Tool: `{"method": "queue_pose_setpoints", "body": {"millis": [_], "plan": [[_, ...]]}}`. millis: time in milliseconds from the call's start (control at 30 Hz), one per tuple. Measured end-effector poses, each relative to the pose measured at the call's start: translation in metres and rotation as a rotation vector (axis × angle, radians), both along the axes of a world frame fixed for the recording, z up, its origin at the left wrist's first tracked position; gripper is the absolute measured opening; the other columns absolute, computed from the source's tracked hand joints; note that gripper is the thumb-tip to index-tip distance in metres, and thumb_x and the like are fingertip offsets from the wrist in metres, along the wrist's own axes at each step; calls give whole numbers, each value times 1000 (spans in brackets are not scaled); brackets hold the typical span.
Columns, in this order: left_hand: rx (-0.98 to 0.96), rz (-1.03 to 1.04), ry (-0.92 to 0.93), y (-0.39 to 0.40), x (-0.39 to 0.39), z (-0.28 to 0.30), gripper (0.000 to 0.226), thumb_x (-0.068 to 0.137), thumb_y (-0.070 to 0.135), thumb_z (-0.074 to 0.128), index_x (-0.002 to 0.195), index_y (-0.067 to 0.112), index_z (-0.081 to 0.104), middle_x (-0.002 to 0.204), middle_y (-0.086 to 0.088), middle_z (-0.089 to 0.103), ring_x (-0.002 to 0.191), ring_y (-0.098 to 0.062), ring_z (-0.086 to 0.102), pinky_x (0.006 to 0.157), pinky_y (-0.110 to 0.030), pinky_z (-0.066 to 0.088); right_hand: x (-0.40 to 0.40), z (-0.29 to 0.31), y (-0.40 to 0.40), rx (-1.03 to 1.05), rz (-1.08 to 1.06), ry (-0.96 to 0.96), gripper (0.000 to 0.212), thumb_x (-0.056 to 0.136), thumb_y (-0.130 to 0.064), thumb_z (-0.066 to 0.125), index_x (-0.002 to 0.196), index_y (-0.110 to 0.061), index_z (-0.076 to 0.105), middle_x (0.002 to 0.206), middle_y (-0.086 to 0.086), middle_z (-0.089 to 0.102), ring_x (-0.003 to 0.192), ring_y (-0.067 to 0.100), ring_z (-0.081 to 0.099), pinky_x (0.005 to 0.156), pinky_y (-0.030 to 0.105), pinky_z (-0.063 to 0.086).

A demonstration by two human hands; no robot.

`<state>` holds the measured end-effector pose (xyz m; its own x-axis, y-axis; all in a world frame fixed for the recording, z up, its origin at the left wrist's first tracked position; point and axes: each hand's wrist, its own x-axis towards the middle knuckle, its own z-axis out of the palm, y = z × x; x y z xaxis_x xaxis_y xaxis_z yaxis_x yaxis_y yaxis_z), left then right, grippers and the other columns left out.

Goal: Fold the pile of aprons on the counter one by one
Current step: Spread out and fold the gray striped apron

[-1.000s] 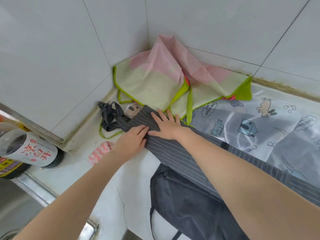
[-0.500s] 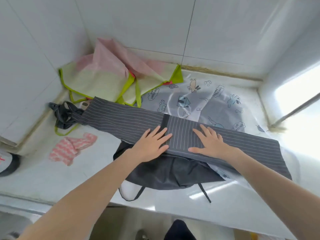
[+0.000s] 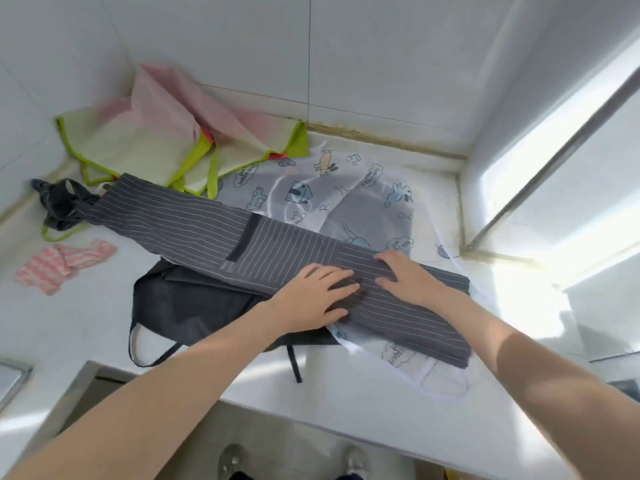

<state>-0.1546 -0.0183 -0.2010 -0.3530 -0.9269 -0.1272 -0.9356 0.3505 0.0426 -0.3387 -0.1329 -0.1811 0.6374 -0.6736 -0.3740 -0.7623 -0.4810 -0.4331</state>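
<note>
Head view looks down on a white stone counter [image 3: 346, 403] set into a tiled corner. Across it lies a long grey pinstriped fabric apron [image 3: 207, 226], folded into a narrow band that runs from the far left to the near right. Both hands press flat on its right half: the left hand [image 3: 311, 299] with fingers straight and spread, the right hand [image 3: 408, 275] just beside it, fingers likewise straight — neither grips the cloth.

Under the band lie a plain dark grey apron [image 3: 194, 306] with thin straps trailing toward the counter's edge, and a translucent white plastic apron [image 3: 346, 188] printed with cartoon animals, a house and small cloud-shaped labels; their lettering is too small to read. A pale green and pink apron with lime-green trim [image 3: 166, 140] is heaped in the corner. Near the left edge lies a small pink-and-white striped cloth [image 3: 65, 261].
</note>
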Motion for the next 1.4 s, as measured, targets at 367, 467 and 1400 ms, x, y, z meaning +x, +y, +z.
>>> {"method": "queue_pose_setpoints", "body": {"millis": [367,467,1400], "plan": [[151,-60,55,-26,-131,-6,50,95,35,48,137,14,31,133,-5,35,114,-22,44,80,-34,45,-88,-9,-77,170,-97,200,44,95,-28,53,135,-13,41,139,11,45,124,27,45,97,29,37],[160,-51,30,-27,-135,-11,45,98,36,43,134,13,31,131,-5,38,113,-23,45,83,-35,48,-84,-16,-78,159,-64,221,39,100,-26,41,136,-11,38,138,14,44,124,29,44,100,34,37],[241,13,-106,-16,-145,-6,50,94,40,42,134,10,34,122,-8,52,104,-30,55,78,-38,45,-88,-6,-83,277,-78,120,35,93,-27,58,125,-19,51,129,8,49,114,24,50,85,26,39]]}}
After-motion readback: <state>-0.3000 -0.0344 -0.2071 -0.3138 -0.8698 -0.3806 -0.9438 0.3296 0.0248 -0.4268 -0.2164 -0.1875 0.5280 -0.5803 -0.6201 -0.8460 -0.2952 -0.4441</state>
